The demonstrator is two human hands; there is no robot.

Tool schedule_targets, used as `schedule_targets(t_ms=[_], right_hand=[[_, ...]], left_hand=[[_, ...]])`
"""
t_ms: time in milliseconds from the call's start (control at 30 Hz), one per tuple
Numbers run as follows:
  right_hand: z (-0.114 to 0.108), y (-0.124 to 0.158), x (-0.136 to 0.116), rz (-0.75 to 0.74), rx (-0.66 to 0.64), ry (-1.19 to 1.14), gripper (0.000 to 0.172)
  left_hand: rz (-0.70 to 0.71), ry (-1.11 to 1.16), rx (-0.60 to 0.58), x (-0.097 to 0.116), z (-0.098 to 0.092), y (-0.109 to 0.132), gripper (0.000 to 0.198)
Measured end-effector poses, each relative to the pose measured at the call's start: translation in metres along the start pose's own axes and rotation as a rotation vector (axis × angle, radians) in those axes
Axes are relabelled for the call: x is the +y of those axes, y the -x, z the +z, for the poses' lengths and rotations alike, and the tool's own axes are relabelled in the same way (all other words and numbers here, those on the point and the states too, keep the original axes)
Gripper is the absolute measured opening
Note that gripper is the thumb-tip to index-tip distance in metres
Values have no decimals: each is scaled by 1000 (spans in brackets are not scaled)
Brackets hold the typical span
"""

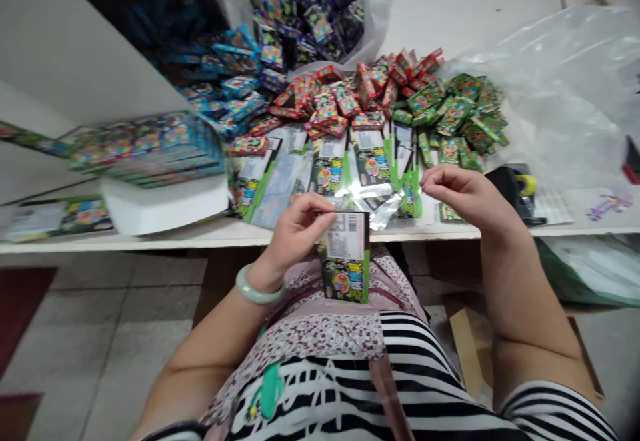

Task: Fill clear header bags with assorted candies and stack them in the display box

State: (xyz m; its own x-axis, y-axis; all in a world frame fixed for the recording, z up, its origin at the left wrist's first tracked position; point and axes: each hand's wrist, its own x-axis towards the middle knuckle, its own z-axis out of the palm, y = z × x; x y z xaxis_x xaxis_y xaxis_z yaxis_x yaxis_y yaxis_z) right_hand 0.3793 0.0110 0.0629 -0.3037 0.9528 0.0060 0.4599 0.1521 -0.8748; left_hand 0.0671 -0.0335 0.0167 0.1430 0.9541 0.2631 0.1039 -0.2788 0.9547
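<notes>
The left hand is clamped on the top edge of a green-edged printed card, which hangs just past the table edge above the person's lap, barcode side up. The right hand is apart from it, its fingertips pinched together; whether they grip anything thin cannot be told. Between the hands, a crumpled clear sleeve lies on a row of similar cards spread over the table. Behind them, small boxes lie in heaps: red, green and blue, with more spilling from a white bag. A clear plastic sheet lies at the right, beside a black tape dispenser with a yellow roll. To the left, a stack of flat packs rests against a white board, and a white shelf panel juts over that side, partly overhanging the blue boxes.
</notes>
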Motion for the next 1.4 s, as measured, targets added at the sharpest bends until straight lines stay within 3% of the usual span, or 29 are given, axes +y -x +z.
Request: schedule_targets(t_ms=[133, 200, 333, 667, 933, 1000, 1133, 1233, 1300, 1333, 1400], right_hand=[[49, -18, -62, -179, -283, -88, 31], [68, -29, -71, -177, -332, -67, 35], [89, -44, -64, -56, -388, -54, 38], [95, -46, -67, 19, -360, 7, 43], [99, -52, -62, 44, -331, 15, 29], [105, -56, -55, 126, -382, -88, 22], [115, -62, -46, 362, -536, -379, 14], [110, -66, -39, 423, -655, -496, 8], [92, -68, -27, 354, -609, -375, 6], [79, -69, -19, 291, -499, -251, 5], [46, -72, 4, 167, -127, 54, 12]], left_hand=[[29, -31, -25, 2, 4, 0, 14], [36, -51, -29, 3, 4, 2, 13], [44, -45, -36, 7, 1, 4, 11], [29, -6, -59, 6, -4, 1, 25], [33, -33, 39, -7, 2, 5, 20], [58, -40, 35, -7, 0, 5, 22], [122, -101, -87, -1, -2, 2, 23], [90, -137, -162, 1, -6, -2, 19], [39, -141, -125, -1, -12, -4, 15], [8, -129, -60, -3, -17, -6, 13], [-54, -49, 159, -9, -30, -11, 9]])
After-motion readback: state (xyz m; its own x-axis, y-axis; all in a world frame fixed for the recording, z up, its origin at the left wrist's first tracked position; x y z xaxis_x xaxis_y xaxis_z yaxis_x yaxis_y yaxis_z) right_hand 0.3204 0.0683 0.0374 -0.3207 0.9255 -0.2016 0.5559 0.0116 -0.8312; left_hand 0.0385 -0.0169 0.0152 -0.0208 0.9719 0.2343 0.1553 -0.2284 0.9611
